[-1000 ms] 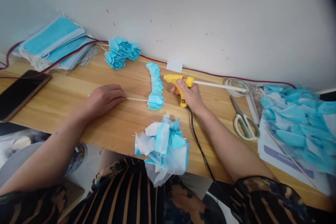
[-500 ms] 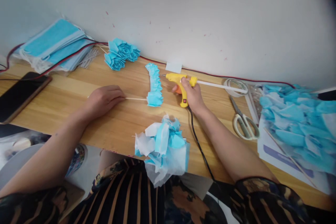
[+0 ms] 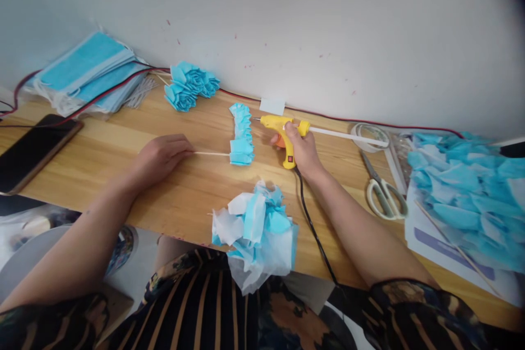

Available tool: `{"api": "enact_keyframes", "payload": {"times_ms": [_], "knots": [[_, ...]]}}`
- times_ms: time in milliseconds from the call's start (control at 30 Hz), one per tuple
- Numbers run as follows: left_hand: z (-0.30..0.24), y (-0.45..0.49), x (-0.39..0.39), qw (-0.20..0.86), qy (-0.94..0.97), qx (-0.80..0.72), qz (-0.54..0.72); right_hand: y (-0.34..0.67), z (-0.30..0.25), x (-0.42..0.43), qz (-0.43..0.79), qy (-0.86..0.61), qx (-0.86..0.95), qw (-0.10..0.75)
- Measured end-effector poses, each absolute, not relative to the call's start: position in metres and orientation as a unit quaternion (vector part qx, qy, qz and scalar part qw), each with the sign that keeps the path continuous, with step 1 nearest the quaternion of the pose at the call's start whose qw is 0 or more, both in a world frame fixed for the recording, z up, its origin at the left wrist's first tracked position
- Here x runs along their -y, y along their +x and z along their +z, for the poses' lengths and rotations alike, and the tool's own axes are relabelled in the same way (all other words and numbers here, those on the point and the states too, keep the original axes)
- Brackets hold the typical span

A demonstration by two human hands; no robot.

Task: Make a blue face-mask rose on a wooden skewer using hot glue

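My left hand (image 3: pixel 161 155) rests on the wooden table (image 3: pixel 123 136), fingers pinched on a thin wooden stick (image 3: pixel 211 153). The stick's far end meets a pleated blue strip of mask fabric (image 3: pixel 241 134) lying on the table. My right hand (image 3: pixel 301 149) grips a yellow glue gun (image 3: pixel 279 124) by its handle. The nozzle points left, close to the strip's upper part. A white glue stick (image 3: pixel 346 135) juts out of the gun's back, and its black cord (image 3: pixel 311 229) runs toward me.
Blue fabric flowers (image 3: pixel 189 84) and a stack of face masks (image 3: pixel 84 68) lie by the wall. A phone (image 3: pixel 35 149) is at the left, scissors (image 3: pixel 383 192) and a tape roll (image 3: pixel 371 135) at the right. Blue scraps (image 3: pixel 467 191) pile at far right, crumpled scraps (image 3: pixel 256 229) at the front edge.
The glue gun and my right hand shifted slightly right and its nozzle stays near the strip. My left hand keeps hold of the stick with little movement.
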State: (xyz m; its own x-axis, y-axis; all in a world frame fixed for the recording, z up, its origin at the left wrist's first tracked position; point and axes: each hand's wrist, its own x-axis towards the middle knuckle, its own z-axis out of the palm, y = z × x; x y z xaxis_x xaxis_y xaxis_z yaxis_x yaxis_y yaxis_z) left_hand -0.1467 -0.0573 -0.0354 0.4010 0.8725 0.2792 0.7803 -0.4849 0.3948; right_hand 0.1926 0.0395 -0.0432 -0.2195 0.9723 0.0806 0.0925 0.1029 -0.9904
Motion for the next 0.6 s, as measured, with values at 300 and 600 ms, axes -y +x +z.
{"api": "enact_keyframes", "payload": {"times_ms": [300,600], "knots": [[-0.0361,-0.1453,0.0560,0.092,0.826,-0.510,0.222,0.1914,-0.0403,-0.0391,0.500,-0.452,0.598,0.433],[-0.0325,-0.1445,0.0571,0.114,0.818,-0.516,0.226,0.1905,-0.0394,-0.0388,0.501,-0.448,0.599,0.435]]}}
